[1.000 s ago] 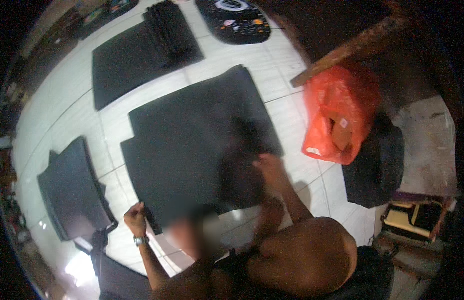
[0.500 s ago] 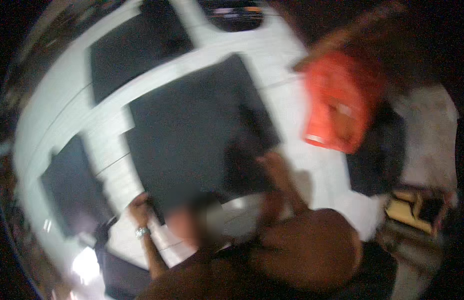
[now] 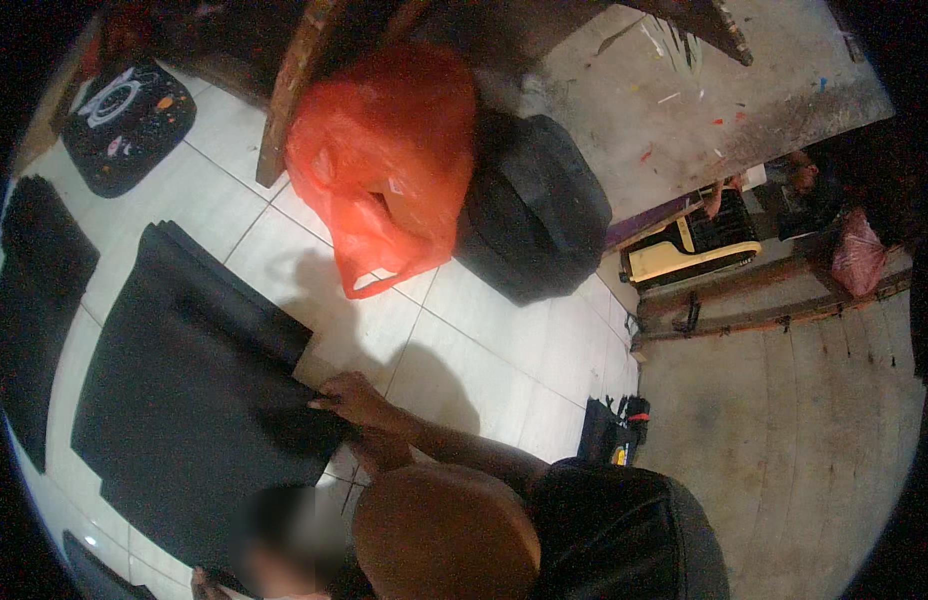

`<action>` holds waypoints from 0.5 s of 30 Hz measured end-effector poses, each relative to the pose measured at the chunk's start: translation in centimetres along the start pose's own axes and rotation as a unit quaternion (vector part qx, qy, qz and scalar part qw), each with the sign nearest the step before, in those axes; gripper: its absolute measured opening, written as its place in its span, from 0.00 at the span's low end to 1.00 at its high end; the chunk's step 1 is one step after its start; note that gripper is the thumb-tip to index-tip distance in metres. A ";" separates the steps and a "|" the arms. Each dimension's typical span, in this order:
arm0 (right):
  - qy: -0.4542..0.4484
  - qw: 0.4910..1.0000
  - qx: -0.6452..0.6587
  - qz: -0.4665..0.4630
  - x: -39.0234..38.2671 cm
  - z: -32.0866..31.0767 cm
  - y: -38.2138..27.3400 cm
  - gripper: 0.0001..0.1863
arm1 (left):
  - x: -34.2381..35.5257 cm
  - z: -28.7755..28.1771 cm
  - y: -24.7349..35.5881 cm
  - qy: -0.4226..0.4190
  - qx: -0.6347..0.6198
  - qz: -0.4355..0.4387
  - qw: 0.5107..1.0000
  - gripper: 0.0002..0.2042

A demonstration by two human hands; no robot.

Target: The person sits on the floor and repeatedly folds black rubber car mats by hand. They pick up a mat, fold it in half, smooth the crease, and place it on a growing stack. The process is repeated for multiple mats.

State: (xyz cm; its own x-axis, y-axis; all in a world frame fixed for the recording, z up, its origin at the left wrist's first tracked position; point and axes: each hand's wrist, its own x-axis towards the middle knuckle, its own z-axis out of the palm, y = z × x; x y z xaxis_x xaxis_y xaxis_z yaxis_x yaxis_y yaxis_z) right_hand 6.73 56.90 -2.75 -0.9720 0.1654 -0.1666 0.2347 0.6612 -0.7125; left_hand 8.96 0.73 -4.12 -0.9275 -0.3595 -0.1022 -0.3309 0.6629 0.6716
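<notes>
A large black sheet of flexible material (image 3: 184, 400) lies on the white tiled floor, with layered edges along its far right side. At its right corner my right hand (image 3: 359, 402) is closed, thumb and fingers pinching the edge. Only a few fingers of my left hand (image 3: 210, 587) show, at the lower rim of the picture, closed at the sheet's near edge; the rest is cut off. My bent knee (image 3: 444, 530) stands between my two arms. Another dark sheet (image 3: 44, 300) lies on the floor at the far left.
Beyond the sheet sits an orange-red plastic bag (image 3: 384, 160), beside a wooden leg (image 3: 294, 100) and a bulky black bag (image 3: 534, 210). A dark printed seat or mat (image 3: 129, 125) is at far left. Right are a worn tabletop (image 3: 704, 100), a yellow-and-black object (image 3: 694, 250) and wooden boards (image 3: 774, 430).
My view has swung right, so the sheet and the orange-red bag sit further left. My left hand has slipped mostly out of the picture; my right hand stays at the sheet's edge.
</notes>
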 end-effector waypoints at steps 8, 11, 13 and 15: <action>-0.086 0.996 -0.019 0.017 -2.4 -2.4 1.1 0.24 | -11.7 9.8 5.1 -0.148 0.247 0.049 0.956 0.10; -0.119 0.992 0.008 0.049 -1.3 -2.4 1.1 0.23 | -13.3 11.0 4.2 -0.143 0.308 0.051 0.939 0.10; -0.104 0.994 -0.011 0.020 -0.7 -2.5 0.2 0.23 | -13.5 11.6 3.8 -0.142 0.331 0.057 0.931 0.11; -0.056 0.997 0.037 0.033 -0.4 -2.4 -1.5 0.23 | -13.7 11.9 3.5 -0.139 0.347 0.059 0.926 0.11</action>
State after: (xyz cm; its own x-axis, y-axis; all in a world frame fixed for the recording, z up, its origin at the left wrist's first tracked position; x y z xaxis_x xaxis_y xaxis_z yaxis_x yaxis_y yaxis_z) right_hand 6.75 57.57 0.04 -0.9504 0.1207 -0.2866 0.3003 0.5952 -0.7453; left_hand 18.39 15.79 -9.11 -0.9416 -0.1382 -0.3070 -0.1663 0.9838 0.0673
